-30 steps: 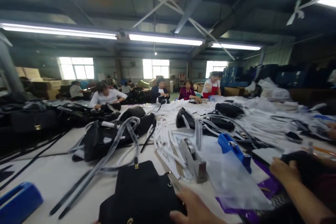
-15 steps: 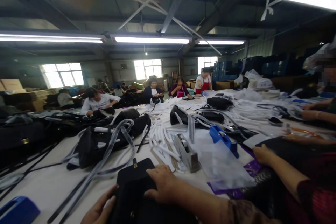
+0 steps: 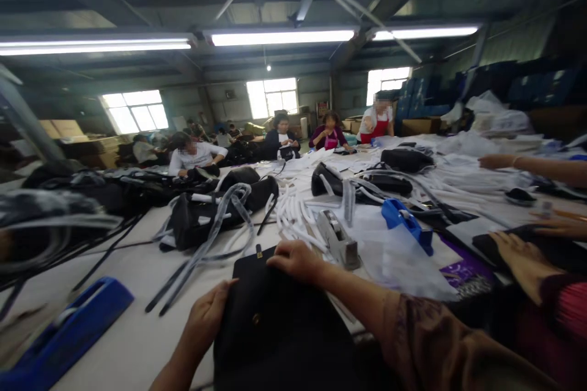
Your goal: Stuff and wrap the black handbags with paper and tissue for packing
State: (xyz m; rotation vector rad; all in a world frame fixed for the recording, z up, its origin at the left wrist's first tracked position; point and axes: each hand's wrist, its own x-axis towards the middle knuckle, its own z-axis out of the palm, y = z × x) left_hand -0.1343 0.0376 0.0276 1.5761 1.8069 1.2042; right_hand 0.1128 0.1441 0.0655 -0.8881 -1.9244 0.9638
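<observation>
A black handbag [image 3: 275, 324] with a small gold clasp lies flat on the white table [image 3: 137, 330] right in front of me. My left hand [image 3: 208, 314] grips its left edge, fingers curled round it. My right hand [image 3: 296, 259] rests on the bag's top edge near a gold fitting, fingers bent over and pressing the bag. My right sleeve is brown and patterned.
A grey tape dispenser [image 3: 339, 241] and a blue one [image 3: 406, 223] stand beyond the bag, another blue one [image 3: 68, 333] lies at the near left. Black bags with wrapped straps [image 3: 215, 214] and white strips [image 3: 293, 217] cover the table. A co-worker's hand [image 3: 520, 256] is at right; other people sit further back.
The view has swung back to the left and dipped. My left hand has come fully into view on the bag's left edge, and my right hand stays on the bag's top.
</observation>
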